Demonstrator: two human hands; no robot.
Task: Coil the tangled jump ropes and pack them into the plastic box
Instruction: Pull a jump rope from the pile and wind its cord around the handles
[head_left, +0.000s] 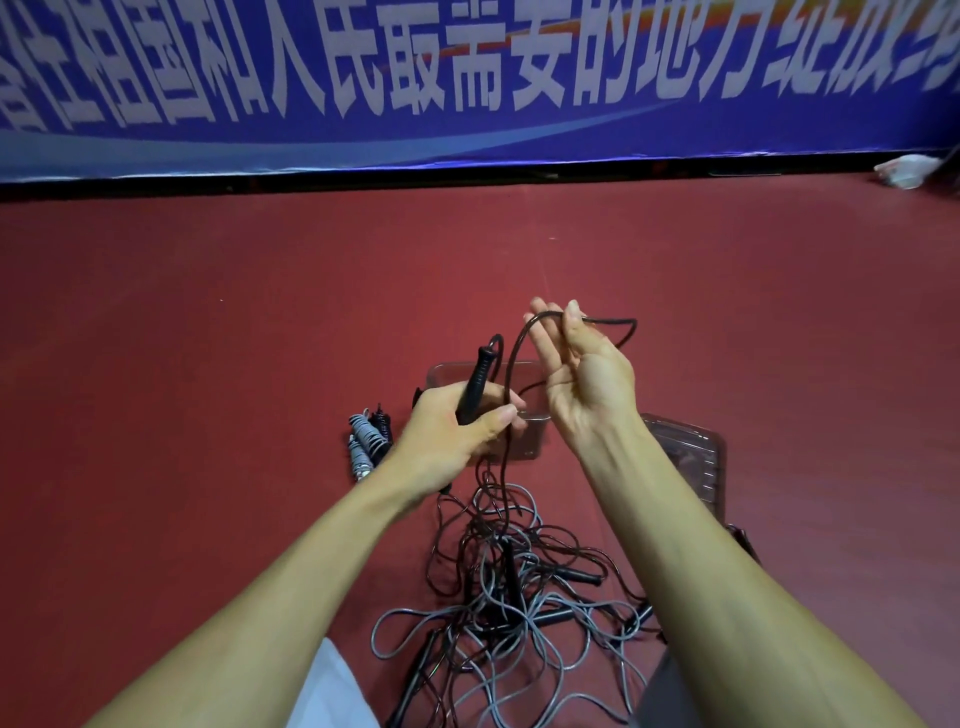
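Both bare forearms reach forward from the bottom corners. The left hand (457, 431) is curled closed around a black jump-rope handle (477, 384), thumb laid across its front (the handle tip sticks up beyond the fist). The right hand (582, 379) is raised palm-up, fingers (543, 332) loosely extended, black rope (511, 364) draped over them.

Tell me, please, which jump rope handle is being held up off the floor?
The black handle gripped in the left hand; the other black handles lie in the tangle on the floor, and the coiled ones rest beside the box.
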